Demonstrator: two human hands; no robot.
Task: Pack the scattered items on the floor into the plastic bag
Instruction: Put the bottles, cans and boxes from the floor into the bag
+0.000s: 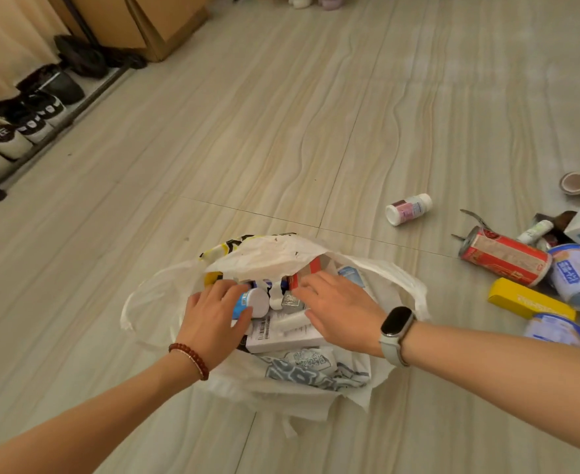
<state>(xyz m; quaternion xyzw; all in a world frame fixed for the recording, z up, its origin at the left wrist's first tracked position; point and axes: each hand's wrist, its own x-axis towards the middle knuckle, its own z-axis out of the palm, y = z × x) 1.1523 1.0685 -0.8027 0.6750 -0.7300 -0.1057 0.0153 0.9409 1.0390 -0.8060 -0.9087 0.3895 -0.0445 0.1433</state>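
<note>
A white plastic bag [274,258] lies open on the floor in front of me, with several items inside. My left hand [213,316] rests in its mouth, fingers curled on a blue and white bottle [252,302]. My right hand [336,309] lies flat over a red carton [304,273] and a white box [281,333] in the bag, fingers spread. Scattered on the floor to the right are a small white pill bottle [408,208], a red can [505,256], a yellow box [531,302] and blue and white tins [579,277].
A low shoe rack [22,124] with several shoes runs along the left wall. Cardboard boxes [151,25] stand at the back left. A roll of tape [579,183] lies at the far right edge. Bare tiled floor stretches beyond the bag.
</note>
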